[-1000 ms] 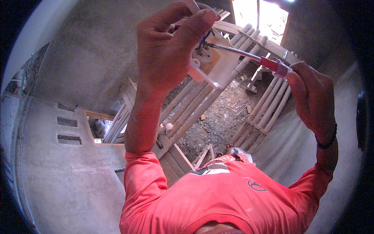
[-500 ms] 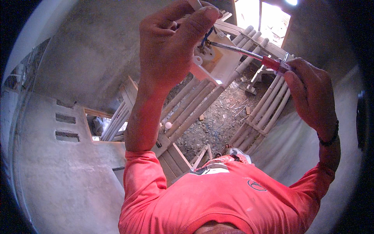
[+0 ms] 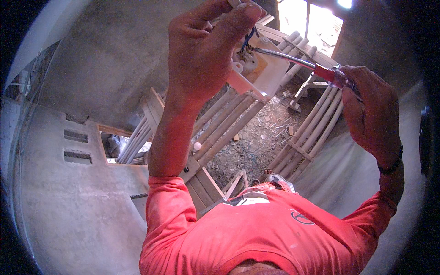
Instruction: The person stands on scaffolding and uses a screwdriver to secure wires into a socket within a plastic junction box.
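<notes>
My left hand (image 3: 201, 52) is raised at the top of the view and closed at the edge of a white plastic electrical housing (image 3: 271, 73). Its thumb presses on a small pale piece at the upper edge, and the other fingers are mostly hidden. Dark blue wires (image 3: 248, 39) run from beneath the thumb down to brass-coloured terminals inside the housing. From the right, my right hand (image 3: 370, 103) grips the red handle of a screwdriver (image 3: 293, 59). The screwdriver's metal shaft points left, its tip at the terminals beside the wires.
Below me stands scaffolding of bamboo poles (image 3: 229, 121) and planks (image 3: 201, 188). Rubble (image 3: 256, 133) covers the ground between the poles. A grey plastered wall (image 3: 91, 197) with slots and an opening is at left; a bright window (image 3: 316, 25) is at the top right.
Both hands have shifted slightly to the right, with the housing and the screwdriver. The screwdriver's handle sits a little lower, its tip still at the terminals.
</notes>
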The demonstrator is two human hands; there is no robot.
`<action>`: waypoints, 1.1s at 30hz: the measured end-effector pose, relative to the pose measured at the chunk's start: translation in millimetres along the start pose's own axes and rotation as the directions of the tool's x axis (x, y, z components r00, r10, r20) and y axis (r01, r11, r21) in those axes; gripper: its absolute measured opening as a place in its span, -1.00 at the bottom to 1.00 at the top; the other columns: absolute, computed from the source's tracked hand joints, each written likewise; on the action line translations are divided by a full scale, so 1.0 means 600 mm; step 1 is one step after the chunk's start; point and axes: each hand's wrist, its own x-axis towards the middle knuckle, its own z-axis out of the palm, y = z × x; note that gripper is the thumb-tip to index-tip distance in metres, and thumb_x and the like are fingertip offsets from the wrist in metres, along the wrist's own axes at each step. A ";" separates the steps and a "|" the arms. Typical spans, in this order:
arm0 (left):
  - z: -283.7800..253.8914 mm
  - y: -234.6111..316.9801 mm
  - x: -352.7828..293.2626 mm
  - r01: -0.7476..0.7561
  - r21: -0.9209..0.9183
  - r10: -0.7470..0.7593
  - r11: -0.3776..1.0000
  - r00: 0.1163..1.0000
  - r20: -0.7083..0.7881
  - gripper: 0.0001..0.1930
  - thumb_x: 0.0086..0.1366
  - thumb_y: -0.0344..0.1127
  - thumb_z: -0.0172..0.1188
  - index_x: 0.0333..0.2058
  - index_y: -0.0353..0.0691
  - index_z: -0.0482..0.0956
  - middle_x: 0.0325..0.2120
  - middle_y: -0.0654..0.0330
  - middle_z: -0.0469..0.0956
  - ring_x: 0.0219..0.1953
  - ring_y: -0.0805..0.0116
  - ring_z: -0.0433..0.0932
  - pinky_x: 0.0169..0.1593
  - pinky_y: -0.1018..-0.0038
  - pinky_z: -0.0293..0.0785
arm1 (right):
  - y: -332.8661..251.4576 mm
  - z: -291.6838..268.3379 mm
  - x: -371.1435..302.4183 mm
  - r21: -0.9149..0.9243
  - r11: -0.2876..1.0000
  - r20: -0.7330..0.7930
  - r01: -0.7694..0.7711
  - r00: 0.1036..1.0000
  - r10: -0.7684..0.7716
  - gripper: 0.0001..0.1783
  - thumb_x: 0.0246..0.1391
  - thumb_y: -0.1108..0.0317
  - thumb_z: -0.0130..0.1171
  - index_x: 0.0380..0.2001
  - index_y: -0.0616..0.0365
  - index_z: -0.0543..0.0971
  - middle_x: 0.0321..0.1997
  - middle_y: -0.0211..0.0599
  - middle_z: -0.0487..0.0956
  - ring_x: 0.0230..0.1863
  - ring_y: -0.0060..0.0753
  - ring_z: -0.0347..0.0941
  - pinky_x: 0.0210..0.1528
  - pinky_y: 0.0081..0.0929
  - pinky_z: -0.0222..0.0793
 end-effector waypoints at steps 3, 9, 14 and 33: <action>-0.002 -0.019 0.010 -0.106 -0.062 0.107 0.992 0.994 0.021 -0.78 0.13 -0.27 0.18 -0.36 -0.32 0.56 -0.51 0.31 0.52 -0.51 0.64 0.39 -0.43 0.72 0.26 | -0.004 -0.011 0.004 -0.047 0.998 0.022 0.035 0.999 -0.034 -0.77 -0.02 0.38 0.06 -0.27 0.25 0.37 -0.41 -0.08 0.42 -0.45 -0.06 0.43 -0.38 -0.28 0.32; 0.007 0.015 -0.008 -0.004 -0.012 0.005 1.000 1.000 0.031 -0.78 0.14 -0.26 0.16 -0.35 -0.32 0.56 -0.53 0.32 0.51 -0.55 0.68 0.34 -0.47 0.74 0.22 | 0.000 -0.018 -0.006 0.075 0.995 0.097 -0.066 0.994 0.058 -0.70 -0.07 0.36 0.13 -0.25 0.20 0.37 -0.41 -0.12 0.41 -0.43 -0.06 0.43 -0.40 -0.27 0.33; 0.016 0.017 -0.009 0.027 0.020 -0.028 0.999 0.999 0.029 -0.77 0.15 -0.25 0.15 -0.34 -0.32 0.56 -0.52 0.29 0.52 -0.53 0.64 0.39 -0.42 0.71 0.28 | 0.002 -0.029 -0.012 0.050 0.999 0.029 -0.009 1.000 0.007 -0.73 -0.08 0.40 0.10 -0.25 0.20 0.39 -0.40 -0.12 0.43 -0.46 -0.07 0.44 -0.41 -0.28 0.33; 0.034 0.005 -0.015 -0.014 -0.143 0.026 0.990 0.997 0.077 -0.78 0.16 -0.27 0.14 -0.33 -0.34 0.54 -0.47 0.24 0.53 -0.43 0.55 0.47 -0.32 0.63 0.37 | 0.015 -0.055 -0.022 0.028 0.998 -0.007 0.060 0.998 -0.059 -0.73 -0.09 0.44 0.05 -0.24 0.24 0.40 -0.39 -0.13 0.44 -0.44 -0.15 0.41 -0.37 -0.30 0.30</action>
